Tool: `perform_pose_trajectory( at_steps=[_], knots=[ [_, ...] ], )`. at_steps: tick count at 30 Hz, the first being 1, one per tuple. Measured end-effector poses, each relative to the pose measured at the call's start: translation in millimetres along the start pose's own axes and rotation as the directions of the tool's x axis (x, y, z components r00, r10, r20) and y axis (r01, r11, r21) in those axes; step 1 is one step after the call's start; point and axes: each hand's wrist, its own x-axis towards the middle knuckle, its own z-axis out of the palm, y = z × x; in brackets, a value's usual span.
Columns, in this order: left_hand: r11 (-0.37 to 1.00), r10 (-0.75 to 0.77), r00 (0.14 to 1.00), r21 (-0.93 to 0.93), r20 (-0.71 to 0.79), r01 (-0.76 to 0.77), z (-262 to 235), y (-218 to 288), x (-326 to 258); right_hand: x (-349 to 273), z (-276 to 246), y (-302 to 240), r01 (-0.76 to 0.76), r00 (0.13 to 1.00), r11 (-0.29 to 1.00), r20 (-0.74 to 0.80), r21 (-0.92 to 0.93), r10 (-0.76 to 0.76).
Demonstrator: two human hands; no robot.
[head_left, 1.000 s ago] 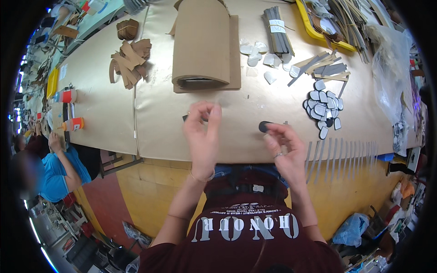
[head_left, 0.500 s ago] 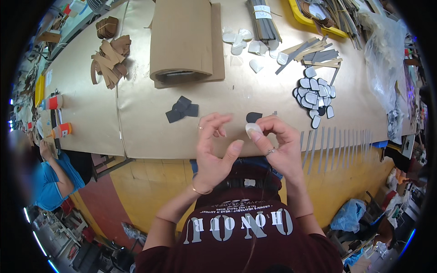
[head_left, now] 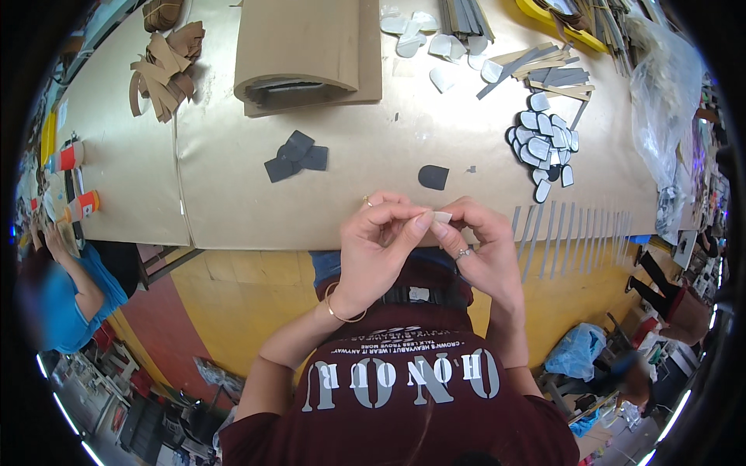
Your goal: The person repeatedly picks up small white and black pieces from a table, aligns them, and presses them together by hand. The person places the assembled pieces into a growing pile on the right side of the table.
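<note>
A worker (head_left: 357, 435) wears a maroon short-sleeved T-shirt (head_left: 458, 435) with pale block lettering (head_left: 381, 383), blue jeans (head_left: 325, 266), a dark belt (head_left: 395, 295), a gold-coloured bracelet (head_left: 334, 314), and rings (head_left: 464, 253) on left hand (head_left: 377, 242) and right hand (head_left: 491, 248).

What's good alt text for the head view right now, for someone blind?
A person's left hand and right hand pinch a small pale piece near the edge of a gold table; a black tab, flat dark pieces and a pile of white-faced tabs lie beyond.
</note>
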Motion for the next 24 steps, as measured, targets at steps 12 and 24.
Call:
perform_pose_trajectory(
  at_steps=[12, 24],
  knots=[
    [0.890, 0.134, 0.990, 0.435, 0.034, -0.135, -10.6, 3.6, 20.3, 15.5, 2.0, -8.7, -0.076, 0.992, 0.988, -0.109, -0.135, 0.061],
    [0.170, 0.428, 0.824, 0.862, 0.371, -0.477, -24.1, -16.5, 28.7, 25.6, 3.6, 5.5, -0.285, 0.945, 0.934, -0.225, -0.215, 0.237]
  ],
)
